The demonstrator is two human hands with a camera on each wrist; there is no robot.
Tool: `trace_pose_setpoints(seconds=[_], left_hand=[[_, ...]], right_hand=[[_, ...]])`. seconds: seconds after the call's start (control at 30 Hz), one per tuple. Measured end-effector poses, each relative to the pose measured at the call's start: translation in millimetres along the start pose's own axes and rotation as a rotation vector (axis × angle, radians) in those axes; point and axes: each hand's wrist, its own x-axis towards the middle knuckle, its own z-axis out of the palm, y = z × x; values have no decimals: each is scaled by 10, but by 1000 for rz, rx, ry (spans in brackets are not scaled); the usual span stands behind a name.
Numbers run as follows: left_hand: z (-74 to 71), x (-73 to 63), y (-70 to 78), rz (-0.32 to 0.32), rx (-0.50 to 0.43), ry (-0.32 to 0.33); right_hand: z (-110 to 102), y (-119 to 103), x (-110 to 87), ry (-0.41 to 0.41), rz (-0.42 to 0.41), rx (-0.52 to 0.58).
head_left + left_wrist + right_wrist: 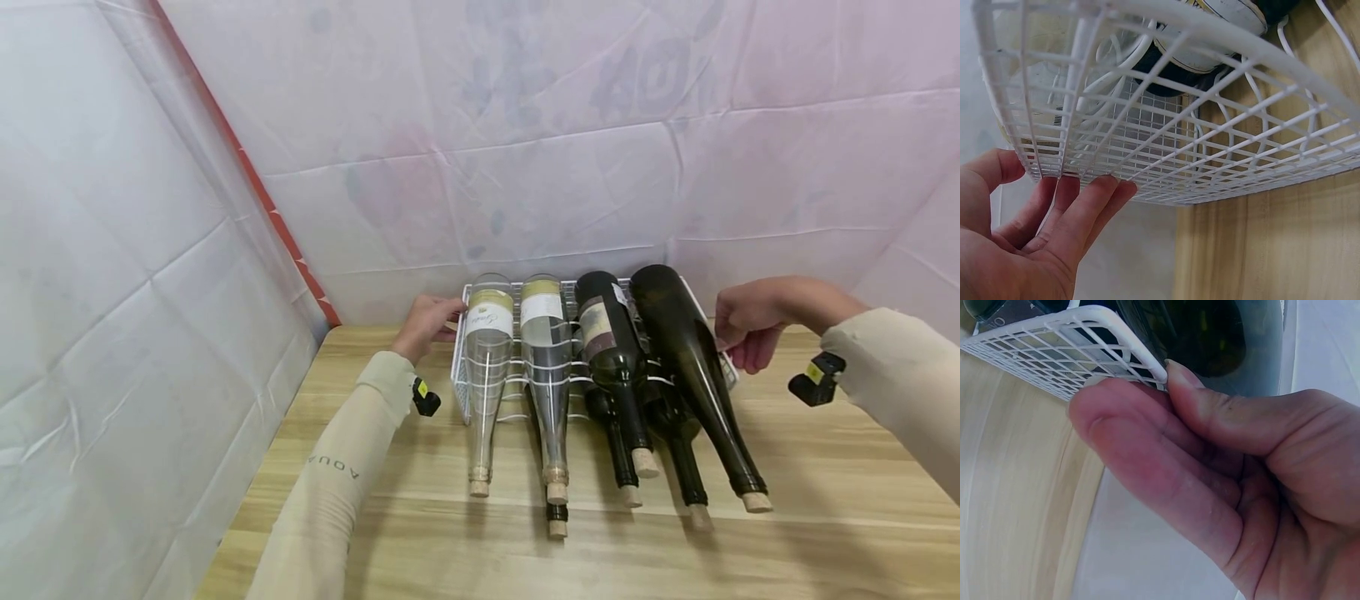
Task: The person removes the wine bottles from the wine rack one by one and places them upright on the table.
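A white wire wine rack (459,371) stands on the table against the back sheet. My left hand (427,323) grips the back of its left side; in the left wrist view the thumb and fingers (1079,209) take the mesh edge between them. At the opposite side my right hand (752,323) pinches the rack's rim between thumb and curled fingers. On the upper tier lie two clear bottles, one at the left (489,358) and another beside it (546,354), then a labelled dark bottle (600,329) and a larger dark green bottle (678,350). All are corked, necks toward me.
Below them, darker bottles lie on the lower tier, including one with its neck (682,462) showing; their bodies are mostly hidden. The wooden table (450,550) reaches toward me. White sheeting (525,183) hangs behind the rack and at the left.
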Motion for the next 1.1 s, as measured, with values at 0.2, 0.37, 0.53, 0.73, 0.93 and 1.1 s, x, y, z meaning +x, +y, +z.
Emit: trace_pose_setpoints(seconds=[0.2, 0.37, 0.53, 0.73, 0.93, 1.1], left_hand=[[-32, -4, 2, 7, -22, 8], [-41, -4, 8, 5, -40, 17], [-54, -10, 27, -4, -46, 29], [-88, -6, 39, -8, -48, 43], [-113, -2, 26, -11, -64, 49], [-99, 5, 14, -4, -64, 44]], right_hand=[[-22, -49, 23, -1, -4, -8], [-38, -72, 38, -2, 0, -6], [-51, -79, 59, 3, 1, -12], [-62, -103, 64, 5, -7, -10], [-67, -136, 81, -3, -9, -5], [-72, -120, 74, 3, 4, -4]])
